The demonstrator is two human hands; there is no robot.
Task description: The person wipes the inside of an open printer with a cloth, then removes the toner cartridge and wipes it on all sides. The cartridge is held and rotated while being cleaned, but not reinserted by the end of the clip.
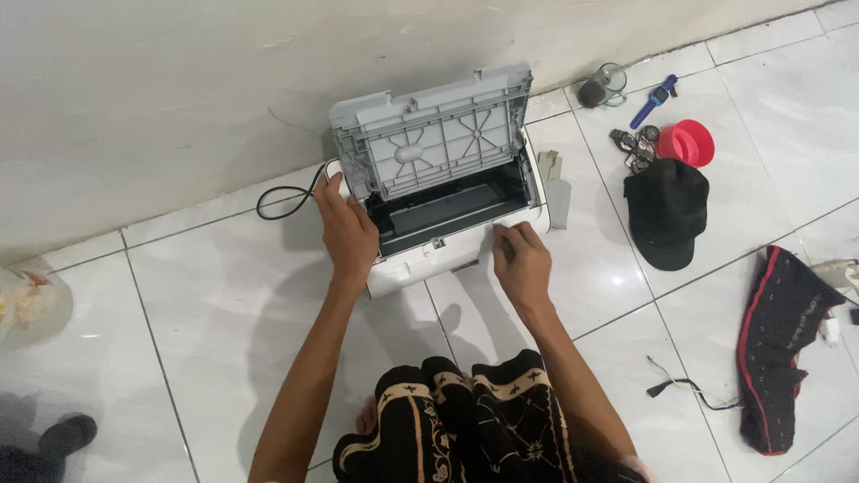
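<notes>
A white printer (404, 267) sits on the tiled floor against the wall, its grey lid (431, 136) raised so the dark inside shows. My left hand (344, 230) rests flat on the printer's left side, fingers spread over the edge of the opening. My right hand (520, 260) is at the printer's front right corner, fingers curled, touching the white front edge. Whether it holds something small I cannot tell.
A black cable (284, 200) loops out left of the printer. A grey part (555, 186) lies to its right. Further right lie a black cap (667, 212), a red lid (687, 142), keys (634, 147), a blue tool (654, 97), a dark cloth (778, 338) and a loose wire (684, 386).
</notes>
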